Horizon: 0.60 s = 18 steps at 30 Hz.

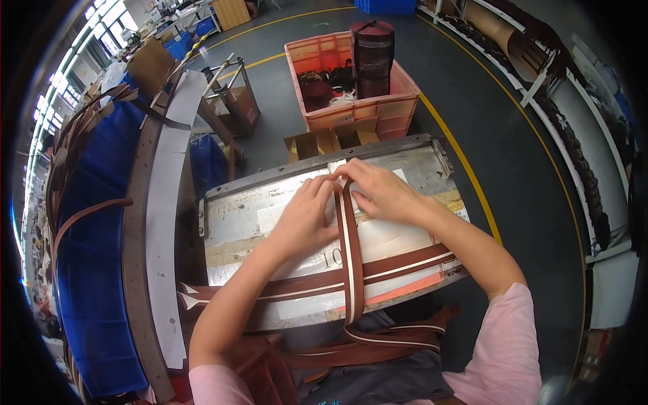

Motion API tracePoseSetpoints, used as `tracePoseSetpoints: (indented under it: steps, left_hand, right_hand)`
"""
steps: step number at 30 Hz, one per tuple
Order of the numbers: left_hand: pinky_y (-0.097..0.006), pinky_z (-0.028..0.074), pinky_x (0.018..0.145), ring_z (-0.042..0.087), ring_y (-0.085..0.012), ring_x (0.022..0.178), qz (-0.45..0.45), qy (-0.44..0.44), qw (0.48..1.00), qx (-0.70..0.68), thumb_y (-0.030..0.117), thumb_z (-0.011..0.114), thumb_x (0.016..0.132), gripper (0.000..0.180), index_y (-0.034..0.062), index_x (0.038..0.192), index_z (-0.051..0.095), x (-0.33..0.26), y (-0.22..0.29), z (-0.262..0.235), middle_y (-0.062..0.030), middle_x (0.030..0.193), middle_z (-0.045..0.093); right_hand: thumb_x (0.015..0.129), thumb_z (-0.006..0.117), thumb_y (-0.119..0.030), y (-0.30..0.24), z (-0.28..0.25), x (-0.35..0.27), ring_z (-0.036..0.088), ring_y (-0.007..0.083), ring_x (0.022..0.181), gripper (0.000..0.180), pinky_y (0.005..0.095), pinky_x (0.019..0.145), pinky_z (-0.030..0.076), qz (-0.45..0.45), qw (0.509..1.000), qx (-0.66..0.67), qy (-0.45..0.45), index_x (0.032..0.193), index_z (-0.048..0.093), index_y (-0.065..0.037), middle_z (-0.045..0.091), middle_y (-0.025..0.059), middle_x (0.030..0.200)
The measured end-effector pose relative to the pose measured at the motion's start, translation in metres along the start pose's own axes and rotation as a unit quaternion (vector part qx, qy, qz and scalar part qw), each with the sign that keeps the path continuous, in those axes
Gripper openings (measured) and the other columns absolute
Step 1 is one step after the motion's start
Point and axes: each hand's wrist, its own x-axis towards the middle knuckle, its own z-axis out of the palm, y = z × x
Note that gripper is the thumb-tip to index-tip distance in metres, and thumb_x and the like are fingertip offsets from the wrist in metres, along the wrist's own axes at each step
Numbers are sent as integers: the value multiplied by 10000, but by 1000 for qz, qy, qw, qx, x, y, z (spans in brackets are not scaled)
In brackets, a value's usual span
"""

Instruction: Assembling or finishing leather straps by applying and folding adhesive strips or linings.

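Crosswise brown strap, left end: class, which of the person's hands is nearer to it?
Left. The left hand is beyond and to the right of the strap's left end; the right hand is farther to the right, by the lengthwise strap.

- I had a grey floor (486,128) ahead, marked with yellow lines (466,170).
- Bright windows (112,18) showed at my far left.
- White-framed racking (538,89) stood along my right.

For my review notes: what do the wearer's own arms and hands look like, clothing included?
The left hand and right hand are gloveless, with no watch or bracelet visible. The left sleeve and right sleeve are pale pink and short, leaving the forearms uncovered.
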Motion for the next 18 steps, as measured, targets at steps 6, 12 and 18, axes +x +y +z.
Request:
tracePoseSetpoints:
  steps: [6,12,18]
  left_hand:
    - [-428,534,1022,626,-334,1114,21,-30,998,55,191,814,860,511,83,1338,667,23,-5,-10,-99,1344,672]
    - [-410,547,991,638,-315,1078,-23,53,991,119,175,795,868,416,77,1265,719,27,14,25,-64,1322,724]
    - [-420,532,974,641,-320,1102,-89,106,976,166,61,788,789,545,74,1317,656,35,47,55,-63,1392,705]
  right_hand:
    - [894,719,-24,7,-7,-12,646,388,1202,491,483,1016,535,9,999,-41,-16,1350,538,-55,635,167,1228]
    - [866,754,-110,2,-11,-34,567,322,1338,421,540,1174,362,-49,954,-291,60,1273,650,-81,664,95,1272]
    - [857,714,-117,-5,-1,-45,562,332,1352,359,526,1174,313,15,931,-353,93,1213,696,-72,675,79,1327]
